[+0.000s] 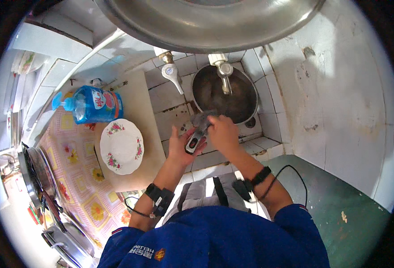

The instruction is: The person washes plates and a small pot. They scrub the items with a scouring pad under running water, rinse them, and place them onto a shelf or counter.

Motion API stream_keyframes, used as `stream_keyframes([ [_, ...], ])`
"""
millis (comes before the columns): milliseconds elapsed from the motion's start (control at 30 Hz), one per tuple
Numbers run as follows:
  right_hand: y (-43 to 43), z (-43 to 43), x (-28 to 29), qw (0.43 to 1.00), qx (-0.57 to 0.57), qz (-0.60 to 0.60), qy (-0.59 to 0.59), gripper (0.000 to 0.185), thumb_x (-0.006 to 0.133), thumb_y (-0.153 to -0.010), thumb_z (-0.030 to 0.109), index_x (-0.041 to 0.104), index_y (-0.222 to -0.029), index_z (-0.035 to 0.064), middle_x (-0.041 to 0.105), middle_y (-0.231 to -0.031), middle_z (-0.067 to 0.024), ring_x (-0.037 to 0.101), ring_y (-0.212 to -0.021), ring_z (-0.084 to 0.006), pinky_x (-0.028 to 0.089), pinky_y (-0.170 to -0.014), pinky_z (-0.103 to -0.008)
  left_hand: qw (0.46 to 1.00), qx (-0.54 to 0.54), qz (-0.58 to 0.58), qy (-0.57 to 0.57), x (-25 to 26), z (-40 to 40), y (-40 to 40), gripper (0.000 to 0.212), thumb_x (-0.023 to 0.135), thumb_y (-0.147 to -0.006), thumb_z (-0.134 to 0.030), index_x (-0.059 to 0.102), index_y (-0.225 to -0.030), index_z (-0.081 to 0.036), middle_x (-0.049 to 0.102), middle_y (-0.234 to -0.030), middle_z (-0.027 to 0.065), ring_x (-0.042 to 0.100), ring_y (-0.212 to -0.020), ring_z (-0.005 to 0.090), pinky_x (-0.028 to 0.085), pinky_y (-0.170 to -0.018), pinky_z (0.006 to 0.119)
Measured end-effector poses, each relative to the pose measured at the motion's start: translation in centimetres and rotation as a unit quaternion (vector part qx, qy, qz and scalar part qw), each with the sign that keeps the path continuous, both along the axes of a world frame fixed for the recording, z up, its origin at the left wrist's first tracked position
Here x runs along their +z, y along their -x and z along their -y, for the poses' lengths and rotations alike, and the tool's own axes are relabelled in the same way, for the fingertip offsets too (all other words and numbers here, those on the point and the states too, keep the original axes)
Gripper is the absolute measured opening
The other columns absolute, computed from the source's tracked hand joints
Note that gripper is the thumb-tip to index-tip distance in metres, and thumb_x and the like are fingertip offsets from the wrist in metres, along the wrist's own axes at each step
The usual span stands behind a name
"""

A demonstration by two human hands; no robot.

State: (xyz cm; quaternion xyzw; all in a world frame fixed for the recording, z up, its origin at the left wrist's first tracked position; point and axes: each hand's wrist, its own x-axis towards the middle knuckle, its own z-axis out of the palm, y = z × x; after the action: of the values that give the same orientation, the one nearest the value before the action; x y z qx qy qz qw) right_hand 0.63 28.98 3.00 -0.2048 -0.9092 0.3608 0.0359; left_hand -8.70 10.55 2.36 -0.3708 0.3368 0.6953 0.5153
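Note:
My left hand point(182, 144) lies palm up over the near edge of a tiled sink basin point(170, 117), with a grey-and-black handled tool point(193, 142) across its palm. On the tool's far end my right hand point(224, 134) is closed around dark grey material point(203, 120), perhaps a scrubber; blur hides its exact kind. Just beyond, a round metal pan point(233, 100) with dark liquid or a dark inside stands in the basin under a metal tap point(226, 75). A second tap point(171, 72) with a lever is to its left.
Left of the basin, a white floral plate point(121, 147) lies on a pale board point(143, 110). Behind it is a blue pump bottle point(98, 104). Pans point(37, 174) stand at the far left. A large metal vessel point(210, 26) overhangs the taps; a tiled wall point(331, 100) rises at right.

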Motion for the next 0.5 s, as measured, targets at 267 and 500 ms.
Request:
stream_keyframes([
  [267, 3.9, -3.7, -2.7, 0.997, 0.031, 0.06, -0.035, 0.035, 0.071, -0.1, 0.023, 0.086, -0.131, 0.0153, 0.082, -0.11, -0.0204, 0.079, -0.104, -0.0453, 0.064, -0.09, -0.0599, 0.999, -0.042, -0.003, 0.002, 0.1, 0.3, 2.1, 0.091, 0.041, -0.117, -0.085, 0.059, -0.156, -0.005, 0.075, -0.14, 0.0219, 0.076, -0.119, 0.0355, 0.067, -0.103, 0.052],
  [500, 9.3, -19.8, -18.7, 0.971, -0.053, 0.228, -0.046, 0.03, 0.075, -0.102, 0.018, 0.082, -0.129, 0.0075, 0.082, -0.12, -0.0233, 0.079, -0.114, -0.0456, 0.065, -0.097, -0.0586, 0.989, -0.143, -0.017, -0.034, -1.0, -0.3, 3.4, 0.081, 0.045, -0.12, -0.079, 0.063, -0.153, -0.008, 0.083, -0.111, 0.0172, 0.072, -0.076, 0.0196, 0.059, -0.058, 0.028],
])
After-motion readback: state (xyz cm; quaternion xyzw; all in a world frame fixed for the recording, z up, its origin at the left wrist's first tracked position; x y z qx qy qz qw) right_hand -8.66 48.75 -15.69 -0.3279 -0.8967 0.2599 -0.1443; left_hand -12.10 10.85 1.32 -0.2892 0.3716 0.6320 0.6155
